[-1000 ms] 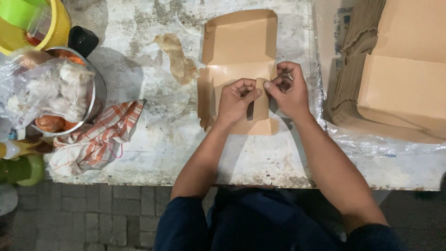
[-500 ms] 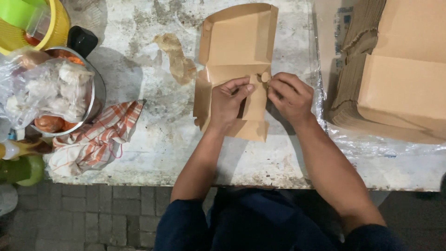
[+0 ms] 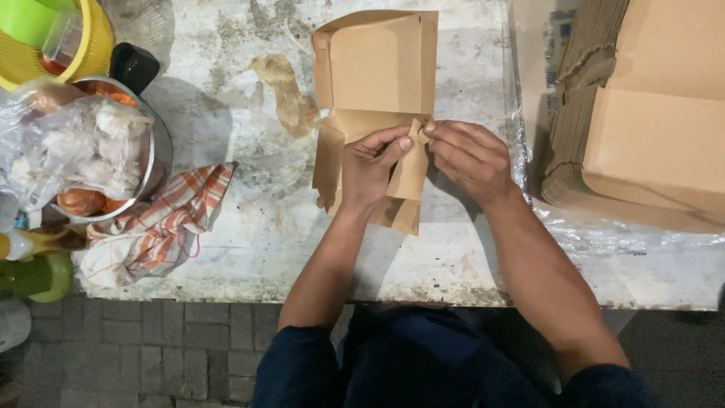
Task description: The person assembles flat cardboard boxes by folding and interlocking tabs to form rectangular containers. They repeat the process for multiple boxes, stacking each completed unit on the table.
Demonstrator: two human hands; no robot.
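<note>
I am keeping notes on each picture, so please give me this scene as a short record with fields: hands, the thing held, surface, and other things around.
left hand: left hand pinches the flat brown paper box at a small side tab
right hand: right hand pinches the same tab from the other side
surface: worn, stained table
right side: stack of flat brown boxes on clear plastic
left side: metal bowl holding a plastic bag of food, striped cloth, yellow basket

Your desk (image 3: pixel 249 249) is a worn, stained pale slab. A flat brown cardboard box blank (image 3: pixel 377 75) lies on it at 12 o'clock. At 3 o'clock sits a stack of cardboard blanks (image 3: pixel 642 143) on clear plastic sheet (image 3: pixel 604 234). At 9 o'clock lie a checked cloth (image 3: pixel 158 230) and a metal bowl (image 3: pixel 155 162).
</note>
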